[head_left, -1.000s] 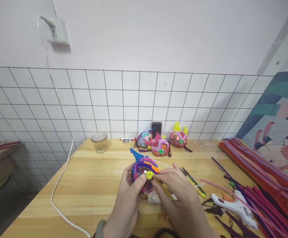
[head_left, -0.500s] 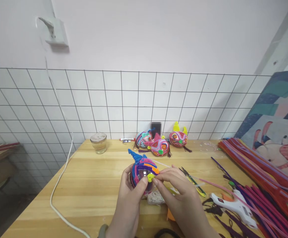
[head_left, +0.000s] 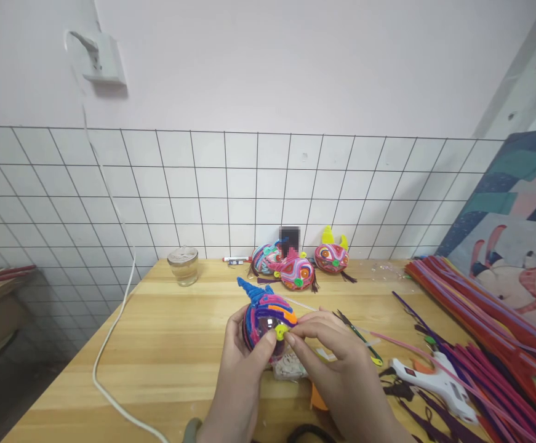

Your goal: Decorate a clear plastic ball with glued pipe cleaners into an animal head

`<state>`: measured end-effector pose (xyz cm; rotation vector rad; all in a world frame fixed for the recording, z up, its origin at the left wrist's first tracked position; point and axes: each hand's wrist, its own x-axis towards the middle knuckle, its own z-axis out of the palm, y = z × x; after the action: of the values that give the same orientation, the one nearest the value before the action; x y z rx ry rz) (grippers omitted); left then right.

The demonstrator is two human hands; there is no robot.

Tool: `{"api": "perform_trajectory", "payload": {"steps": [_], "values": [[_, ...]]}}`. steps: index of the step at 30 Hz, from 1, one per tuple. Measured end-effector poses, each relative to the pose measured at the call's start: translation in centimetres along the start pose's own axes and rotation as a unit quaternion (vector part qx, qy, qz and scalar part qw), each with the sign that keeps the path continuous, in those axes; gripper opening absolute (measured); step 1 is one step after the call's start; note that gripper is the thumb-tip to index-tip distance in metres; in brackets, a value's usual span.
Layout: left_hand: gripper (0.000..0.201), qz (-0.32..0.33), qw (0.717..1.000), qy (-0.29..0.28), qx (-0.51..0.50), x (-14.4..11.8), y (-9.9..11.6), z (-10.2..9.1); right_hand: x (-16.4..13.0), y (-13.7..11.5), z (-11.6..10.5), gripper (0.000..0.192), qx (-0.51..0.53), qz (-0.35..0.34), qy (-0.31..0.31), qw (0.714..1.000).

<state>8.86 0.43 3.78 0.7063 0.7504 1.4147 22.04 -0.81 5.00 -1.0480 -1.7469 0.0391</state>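
Over the near middle of the table, my left hand [head_left: 244, 357] is closed round a shiny ball [head_left: 268, 324] partly covered with pipe cleaners in blue, pink, purple and orange. A blue coiled horn [head_left: 252, 289] sticks up from its top left. On the front of the ball is a small yellow pipe-cleaner coil [head_left: 281, 332], with my left thumb against its left side. My right hand [head_left: 336, 363] pinches the coil's right edge between thumb and index finger, close to the orange strip's end. The ball's back and lower part are hidden by my hands.
Several finished pipe-cleaner animal heads [head_left: 296, 271] stand by the tiled wall. A glass jar [head_left: 183, 266] is at the back left. On the right lie a white glue gun [head_left: 438, 381], scissors [head_left: 360, 337] and bundles of pipe cleaners [head_left: 489, 320]. A white cord [head_left: 106, 344] crosses the left side.
Almost nothing differs. The ball is turned very slightly in my hands, and the yellow coil has shifted a touch to the right; both hands keep their grip.
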Motion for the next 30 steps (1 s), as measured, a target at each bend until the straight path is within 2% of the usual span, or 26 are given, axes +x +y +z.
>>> {"api": "perform_trajectory", "payload": {"steps": [11, 21, 30], "values": [[0.043, -0.022, 0.999, -0.022, -0.029, -0.26, 0.22, -0.14, -0.40, -0.01, -0.03, 0.013, -0.015, 0.029, -0.024, 0.999], [0.037, -0.026, 0.999, -0.011, -0.031, -0.20, 0.46, 0.08, -0.20, -0.05, 0.07, 0.014, -0.015, 0.025, -0.028, 0.999], [0.047, -0.038, 0.999, 0.013, -0.026, 0.24, 0.20, -0.13, -0.46, -0.03, -0.01, 0.014, -0.029, 0.000, -0.024, 0.999]]}}
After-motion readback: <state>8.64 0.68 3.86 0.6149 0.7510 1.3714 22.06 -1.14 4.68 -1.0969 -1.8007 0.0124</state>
